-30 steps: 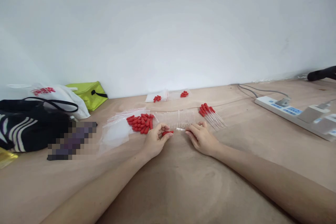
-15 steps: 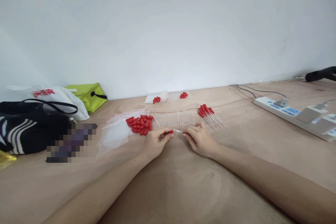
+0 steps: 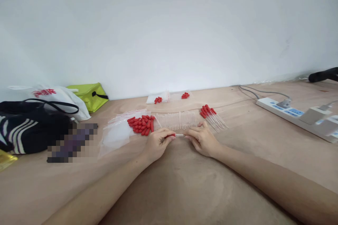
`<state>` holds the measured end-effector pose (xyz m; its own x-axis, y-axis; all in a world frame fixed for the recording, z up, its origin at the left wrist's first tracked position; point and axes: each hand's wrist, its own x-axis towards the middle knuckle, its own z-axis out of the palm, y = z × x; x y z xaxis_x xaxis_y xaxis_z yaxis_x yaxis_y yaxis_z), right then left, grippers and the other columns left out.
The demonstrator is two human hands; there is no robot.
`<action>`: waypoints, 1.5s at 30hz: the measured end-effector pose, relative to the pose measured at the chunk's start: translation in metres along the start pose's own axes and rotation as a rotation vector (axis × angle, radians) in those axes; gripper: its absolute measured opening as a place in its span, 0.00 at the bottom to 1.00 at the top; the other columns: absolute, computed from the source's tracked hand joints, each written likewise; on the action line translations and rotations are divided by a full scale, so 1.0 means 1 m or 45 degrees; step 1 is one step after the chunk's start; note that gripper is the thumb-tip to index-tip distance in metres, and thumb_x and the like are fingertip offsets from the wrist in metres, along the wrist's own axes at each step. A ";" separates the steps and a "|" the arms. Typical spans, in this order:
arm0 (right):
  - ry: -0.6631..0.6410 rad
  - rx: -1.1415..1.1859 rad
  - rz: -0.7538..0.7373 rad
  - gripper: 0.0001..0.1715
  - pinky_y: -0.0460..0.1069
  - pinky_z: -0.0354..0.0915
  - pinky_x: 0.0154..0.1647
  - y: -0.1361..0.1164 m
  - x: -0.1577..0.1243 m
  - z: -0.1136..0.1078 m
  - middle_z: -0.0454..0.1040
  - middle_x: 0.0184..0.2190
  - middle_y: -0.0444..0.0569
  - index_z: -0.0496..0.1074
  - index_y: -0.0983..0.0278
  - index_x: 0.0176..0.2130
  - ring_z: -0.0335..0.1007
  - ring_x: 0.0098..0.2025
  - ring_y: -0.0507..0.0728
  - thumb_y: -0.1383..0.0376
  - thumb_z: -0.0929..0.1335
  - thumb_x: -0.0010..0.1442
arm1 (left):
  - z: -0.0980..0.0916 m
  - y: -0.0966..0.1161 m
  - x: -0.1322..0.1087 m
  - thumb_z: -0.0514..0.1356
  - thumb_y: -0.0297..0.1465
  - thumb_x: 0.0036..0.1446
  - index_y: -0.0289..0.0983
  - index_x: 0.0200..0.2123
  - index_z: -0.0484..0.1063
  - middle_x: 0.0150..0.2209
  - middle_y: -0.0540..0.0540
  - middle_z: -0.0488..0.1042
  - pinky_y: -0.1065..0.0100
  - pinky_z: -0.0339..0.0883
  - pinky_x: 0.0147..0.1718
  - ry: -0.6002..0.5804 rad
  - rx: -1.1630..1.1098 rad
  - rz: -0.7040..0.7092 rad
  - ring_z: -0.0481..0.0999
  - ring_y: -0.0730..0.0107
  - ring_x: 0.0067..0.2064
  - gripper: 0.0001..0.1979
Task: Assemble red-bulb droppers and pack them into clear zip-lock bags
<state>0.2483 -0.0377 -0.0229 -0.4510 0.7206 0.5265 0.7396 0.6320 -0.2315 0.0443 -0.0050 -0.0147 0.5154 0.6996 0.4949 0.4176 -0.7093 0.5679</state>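
Note:
My left hand is pinched shut on a red rubber bulb, mostly hidden between its fingers. My right hand pinches a thin clear glass tube whose end meets the bulb. Both hands rest on the wooden table. Just behind them lies a row of loose clear tubes. A pile of red bulbs lies left of the row. Several finished droppers with red bulbs lie to the right.
Clear zip bags lie left of the bulbs, and more small bags with red bulbs sit near the wall. Black, white and green bags crowd the left. A white power strip with plugs runs along the right.
The bulb in my left hand has closed onto the tube held by my right hand; less of the red shows between the fingers now. Both hands have drawn slightly together.

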 end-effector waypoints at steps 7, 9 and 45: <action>-0.085 -0.009 -0.070 0.13 0.50 0.42 0.37 0.007 0.003 -0.004 0.74 0.29 0.45 0.72 0.60 0.32 0.65 0.32 0.50 0.68 0.59 0.59 | -0.003 0.008 0.000 0.52 0.29 0.56 0.37 0.31 0.73 0.28 0.47 0.72 0.71 0.64 0.32 -0.174 0.125 0.162 0.71 0.71 0.30 0.09; -0.089 -0.025 -0.065 0.13 0.50 0.42 0.36 0.006 0.003 -0.004 0.73 0.28 0.45 0.71 0.61 0.31 0.64 0.32 0.51 0.68 0.59 0.59 | -0.003 0.009 0.000 0.52 0.29 0.57 0.37 0.30 0.72 0.28 0.47 0.71 0.71 0.64 0.32 -0.180 0.145 0.177 0.71 0.71 0.30 0.10; 0.418 -0.035 0.594 0.16 0.47 0.56 0.34 0.052 0.004 -0.017 0.71 0.32 0.52 0.71 0.67 0.37 0.65 0.33 0.54 0.64 0.58 0.57 | -0.013 -0.020 0.000 0.55 0.31 0.54 0.39 0.49 0.61 0.44 0.43 0.63 0.60 0.60 0.47 0.017 0.436 0.111 0.64 0.63 0.47 0.17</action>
<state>0.2935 -0.0069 -0.0185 0.1021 0.7925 0.6013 0.8379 0.2573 -0.4814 0.0264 0.0100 -0.0174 0.5512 0.6347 0.5416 0.6003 -0.7525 0.2709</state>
